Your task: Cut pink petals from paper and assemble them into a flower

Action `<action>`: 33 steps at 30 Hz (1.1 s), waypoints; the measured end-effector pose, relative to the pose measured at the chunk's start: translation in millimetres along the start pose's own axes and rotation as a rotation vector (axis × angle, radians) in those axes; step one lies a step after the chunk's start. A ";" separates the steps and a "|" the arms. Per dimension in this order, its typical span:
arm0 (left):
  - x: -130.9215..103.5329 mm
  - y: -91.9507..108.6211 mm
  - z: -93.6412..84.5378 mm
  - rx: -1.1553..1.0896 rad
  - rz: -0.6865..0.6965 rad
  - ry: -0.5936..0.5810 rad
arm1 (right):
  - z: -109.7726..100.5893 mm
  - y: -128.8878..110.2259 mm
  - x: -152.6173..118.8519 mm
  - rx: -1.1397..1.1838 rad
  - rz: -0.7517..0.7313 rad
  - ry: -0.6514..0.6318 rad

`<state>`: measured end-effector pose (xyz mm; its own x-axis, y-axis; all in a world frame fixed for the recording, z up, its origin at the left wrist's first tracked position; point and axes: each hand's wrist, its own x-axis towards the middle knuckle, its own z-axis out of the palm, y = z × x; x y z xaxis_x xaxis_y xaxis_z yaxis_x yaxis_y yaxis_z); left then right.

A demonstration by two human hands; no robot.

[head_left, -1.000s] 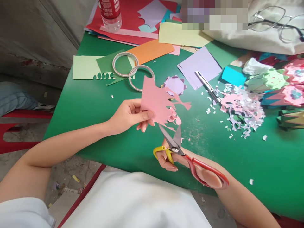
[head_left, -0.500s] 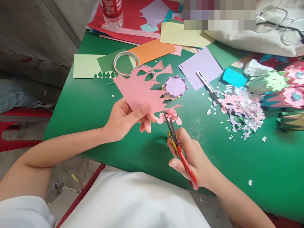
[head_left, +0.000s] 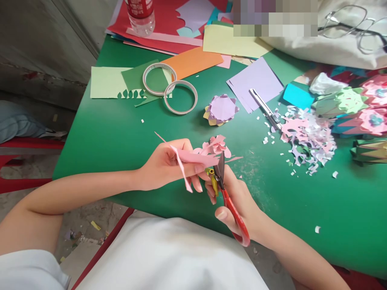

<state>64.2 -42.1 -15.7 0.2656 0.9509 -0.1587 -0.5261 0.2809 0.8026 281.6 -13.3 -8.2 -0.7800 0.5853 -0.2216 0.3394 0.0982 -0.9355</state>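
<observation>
My left hand (head_left: pixel 172 165) pinches a piece of pink paper (head_left: pixel 199 158) between thumb and fingers; the sheet is tilted, seen nearly edge-on, with a narrow strip hanging down. In my right hand (head_left: pixel 238 201) are scissors with red handles (head_left: pixel 238 221), their blades spread at the paper's right edge. Small pink paper flowers (head_left: pixel 222 141) lie just behind the sheet, partly hidden by it. A purple and yellow paper flower (head_left: pixel 223 109) sits farther back on the green table (head_left: pixel 99 141).
Two tape rolls (head_left: pixel 180 97) overlap at centre back. A utility knife (head_left: pixel 265 108) lies on purple sheets (head_left: pixel 256 82), beside a heap of paper scraps (head_left: pixel 314 141). Paper flowers (head_left: pixel 375 119) stand at right. A bottle (head_left: pixel 141 18) and glasses (head_left: pixel 347 26) are at the back.
The pink paper has been lowered and tipped from facing the camera to nearly edge-on. Both tape rolls now show fully. The scissor blades have moved slightly right and spread wider.
</observation>
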 end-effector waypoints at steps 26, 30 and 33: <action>4.4 15.2 0.2 0.116 -0.025 0.043 | -3.5 5.1 1.8 -0.157 -0.037 0.073; 6.8 18.3 -0.2 0.189 0.039 0.051 | -6.7 4.0 2.2 -0.186 -0.045 0.069; 8.0 20.7 -2.1 0.267 0.090 0.057 | -9.0 3.7 0.6 -0.193 -0.033 0.057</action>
<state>53.7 -28.5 -1.6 0.1779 0.9784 -0.1053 -0.3122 0.1576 0.9368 287.1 -5.4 -9.3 -0.7632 0.6234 -0.1701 0.4124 0.2672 -0.8709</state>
